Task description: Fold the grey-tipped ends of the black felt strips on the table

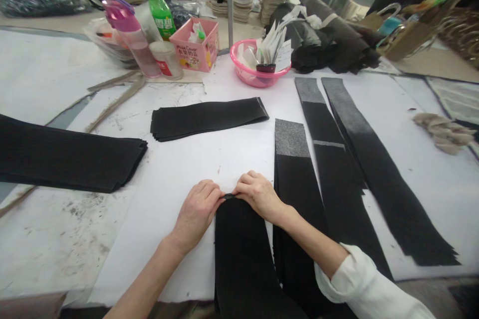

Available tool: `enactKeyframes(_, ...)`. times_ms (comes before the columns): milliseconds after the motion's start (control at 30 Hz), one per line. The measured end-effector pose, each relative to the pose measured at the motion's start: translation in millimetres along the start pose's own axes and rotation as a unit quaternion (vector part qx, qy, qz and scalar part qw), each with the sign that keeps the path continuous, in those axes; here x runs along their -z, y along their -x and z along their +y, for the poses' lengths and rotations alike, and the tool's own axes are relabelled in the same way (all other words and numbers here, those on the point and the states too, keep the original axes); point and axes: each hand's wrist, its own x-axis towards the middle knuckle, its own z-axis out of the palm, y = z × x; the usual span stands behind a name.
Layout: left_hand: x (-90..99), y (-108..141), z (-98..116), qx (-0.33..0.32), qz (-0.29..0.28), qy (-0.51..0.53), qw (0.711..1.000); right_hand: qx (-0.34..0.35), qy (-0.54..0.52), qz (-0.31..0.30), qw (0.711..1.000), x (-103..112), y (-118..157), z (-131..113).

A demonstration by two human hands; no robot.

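Both hands pinch the far end of a black fabric strip (239, 254), whose edge is folded over between them. My left hand (200, 209) grips the left corner of that end, fingers closed. At the right corner my right hand (258, 193) is closed on it too. The strip runs toward me and off the table's front edge. Just to its right lies a black strip with a grey end (292, 138), partly hidden by my right forearm. Farther left, a short stack of black strips (207, 117) rests on the white table surface (179, 169).
A larger black stack (67, 154) lies left; two long grey-ended strips (329, 174) (385, 179) lie right. Along the back stand a pink basin (258, 77), a pink box (196, 45), a green bottle (160, 7) and a pink-lidded bottle (132, 40). A crumpled cloth (443, 132) sits far right.
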Motion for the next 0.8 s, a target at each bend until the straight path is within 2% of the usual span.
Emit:
enactKeyframes(100, -5.8, 5.4, -1.4, -0.023, 0.027, -0.021, 0.999, 0.024, -0.015, 0.015, 1.000, -4.0, 0.5, 3.4)
enactKeyframes(267, -11.6, 10.4, -3.8, -0.034, 0.040, -0.040, 0.998, 0.051, -0.004, 0.025, 0.998, -9.0, 3.5, 7.4)
enactKeyframes(800, -10.8, 13.2, -5.3, -0.076, 0.016, -0.111, 0.991, 0.063, 0.038, 0.037, 0.997, -13.2, 12.0, 7.2)
